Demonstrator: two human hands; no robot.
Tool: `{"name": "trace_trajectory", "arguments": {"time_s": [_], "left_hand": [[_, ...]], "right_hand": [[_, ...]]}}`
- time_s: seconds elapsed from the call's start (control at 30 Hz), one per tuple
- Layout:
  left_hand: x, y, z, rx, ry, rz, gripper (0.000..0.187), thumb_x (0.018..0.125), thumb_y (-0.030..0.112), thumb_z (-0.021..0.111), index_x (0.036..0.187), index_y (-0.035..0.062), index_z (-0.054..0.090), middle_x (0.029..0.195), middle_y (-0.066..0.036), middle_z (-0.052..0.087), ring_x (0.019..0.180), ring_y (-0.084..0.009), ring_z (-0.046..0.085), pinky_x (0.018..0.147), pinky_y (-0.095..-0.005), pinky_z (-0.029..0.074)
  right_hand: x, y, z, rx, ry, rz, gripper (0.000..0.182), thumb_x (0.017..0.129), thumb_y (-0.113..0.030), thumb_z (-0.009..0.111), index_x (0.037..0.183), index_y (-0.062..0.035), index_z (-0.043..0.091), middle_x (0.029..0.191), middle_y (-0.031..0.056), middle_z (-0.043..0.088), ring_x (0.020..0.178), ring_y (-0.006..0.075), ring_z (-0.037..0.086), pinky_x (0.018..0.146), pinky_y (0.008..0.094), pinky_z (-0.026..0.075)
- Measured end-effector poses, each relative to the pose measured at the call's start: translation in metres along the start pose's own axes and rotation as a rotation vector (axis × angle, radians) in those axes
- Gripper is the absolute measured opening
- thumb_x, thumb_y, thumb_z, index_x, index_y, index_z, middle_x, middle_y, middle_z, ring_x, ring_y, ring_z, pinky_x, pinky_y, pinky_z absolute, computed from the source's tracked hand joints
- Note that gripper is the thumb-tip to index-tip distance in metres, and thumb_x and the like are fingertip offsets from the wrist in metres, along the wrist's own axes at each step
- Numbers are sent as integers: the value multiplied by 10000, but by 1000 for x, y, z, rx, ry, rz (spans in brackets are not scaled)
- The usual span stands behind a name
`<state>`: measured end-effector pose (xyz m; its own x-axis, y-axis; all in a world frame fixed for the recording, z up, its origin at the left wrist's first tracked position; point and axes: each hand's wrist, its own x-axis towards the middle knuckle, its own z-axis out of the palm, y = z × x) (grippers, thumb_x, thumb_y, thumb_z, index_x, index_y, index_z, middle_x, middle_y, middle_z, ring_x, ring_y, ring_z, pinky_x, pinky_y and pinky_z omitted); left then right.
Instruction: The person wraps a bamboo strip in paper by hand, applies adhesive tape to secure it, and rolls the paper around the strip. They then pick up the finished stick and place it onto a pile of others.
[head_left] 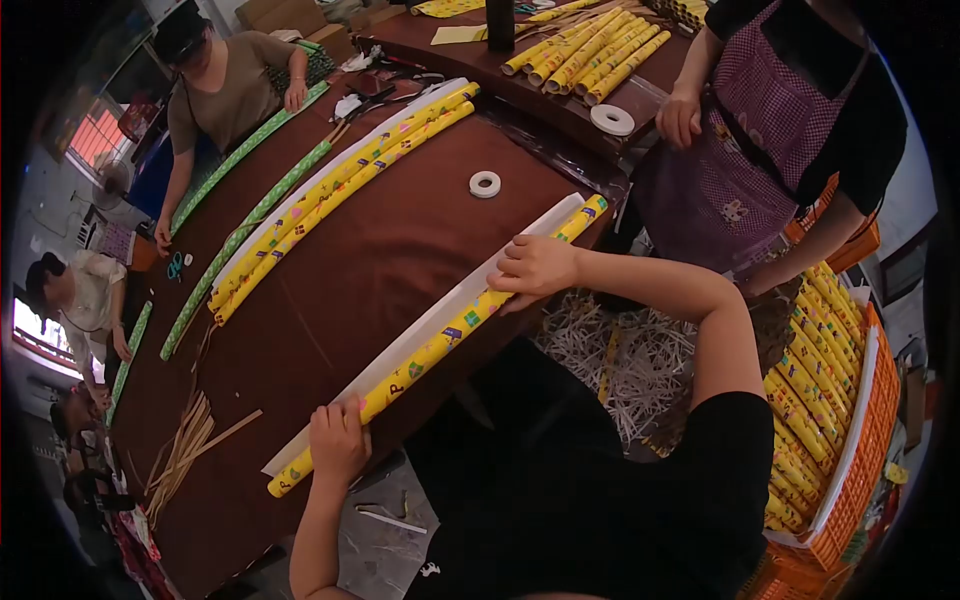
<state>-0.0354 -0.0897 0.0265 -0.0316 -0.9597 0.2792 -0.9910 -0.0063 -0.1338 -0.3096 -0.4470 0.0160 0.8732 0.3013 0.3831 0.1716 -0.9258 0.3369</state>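
Observation:
A long roll of yellow patterned wrapping paper (430, 358) lies slantwise along the near edge of the brown table, a strip of its white underside (385, 363) showing on the far side. My left hand (338, 437) is closed around the roll near its lower left end. Further up, toward the other end, my right hand (535, 270) grips the same roll, fingers bent over the white strip. A white ring of tape (485, 184) lies flat on the table beyond my right hand.
More yellow rolls (340, 190) and a green roll (245, 235) lie across the brown table (330, 290). Thin brown strips (185, 450) are at left. An orange basket (850, 450) of yellow rolls and paper shreds (625, 360) stand right. Several co-workers surround the table.

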Motion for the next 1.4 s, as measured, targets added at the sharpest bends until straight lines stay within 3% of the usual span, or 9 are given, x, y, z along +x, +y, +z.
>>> {"name": "trace_trajectory", "arguments": {"time_s": [0.5, 0.67, 0.8, 0.9, 1.0, 1.07, 1.17, 1.3, 1.4], "left_hand": [[22, 1, 13, -203, 49, 63, 540, 795, 196, 726, 1271, 1, 562, 920, -140, 536, 817, -303, 527, 736, -377, 464], [24, 0, 18, -212, 26, 55, 549, 817, 172, 710, 1304, -20, 544, 907, -146, 539, 816, -311, 527, 748, -384, 467], [26, -3, 19, -296, 9, 39, 505, 820, 142, 707, 1272, -24, 554, 929, -152, 556, 830, -316, 541, 750, -393, 470], [27, -5, 17, -357, -4, 47, 459, 818, 131, 713, 1225, -22, 566, 975, -160, 570, 852, -319, 560, 749, -393, 480], [29, -1, 15, -381, 46, 31, 421, 817, 123, 713, 1189, -18, 572, 1010, -166, 573, 869, -322, 572, 748, -397, 489], [27, -1, 17, -337, 15, 14, 425, 820, 119, 708, 1199, -18, 570, 1029, -167, 569, 874, -324, 573, 749, -398, 494], [27, -1, 16, -327, 15, 27, 429, 828, 130, 703, 1207, -18, 568, 1036, -168, 566, 873, -323, 570, 749, -397, 490], [25, 0, 17, -272, 33, 34, 432, 836, 146, 696, 1213, -20, 565, 1041, -169, 564, 870, -321, 568, 749, -396, 484], [24, 0, 19, -245, 35, 37, 433, 845, 155, 688, 1220, -21, 563, 1039, -167, 564, 864, -319, 567, 751, -394, 479]], "right_hand": [[-6, 32, 21, -6, -81, -16, 417, 844, -481, 654, 989, -109, 536, 821, 44, 576, 724, 219, 610, 676, 338, 492], [-2, 39, 20, 142, 45, -48, 396, 839, -478, 669, 913, -106, 555, 810, 45, 585, 767, 233, 604, 678, 357, 486], [-2, 42, 22, 269, -6, -11, 436, 841, -493, 680, 931, -83, 562, 847, 72, 580, 796, 262, 587, 683, 372, 488], [-4, 48, 16, 435, -91, 108, 367, 847, -409, 685, 919, -64, 580, 871, 84, 590, 805, 278, 586, 699, 398, 482], [-16, 77, 2, 446, -20, 339, 171, 807, -180, 644, 915, -48, 644, 946, 112, 621, 859, 302, 600, 764, 414, 483], [-46, 111, 8, 490, -30, 585, 212, 807, -152, 641, 984, -41, 681, 988, 108, 632, 911, 292, 618, 810, 385, 493], [-70, 145, -17, 979, -431, 975, 301, 833, -145, 648, 1100, -14, 696, 980, 39, 665, 915, 159, 623, 855, 303, 487], [-79, 162, -30, 985, -476, 1156, 276, 851, -179, 670, 1059, -7, 727, 947, 51, 715, 887, 132, 633, 862, 294, 488], [-94, 177, -27, 968, -509, 1061, 245, 852, -172, 681, 1033, -15, 733, 926, 48, 720, 873, 127, 645, 841, 292, 495]]}}
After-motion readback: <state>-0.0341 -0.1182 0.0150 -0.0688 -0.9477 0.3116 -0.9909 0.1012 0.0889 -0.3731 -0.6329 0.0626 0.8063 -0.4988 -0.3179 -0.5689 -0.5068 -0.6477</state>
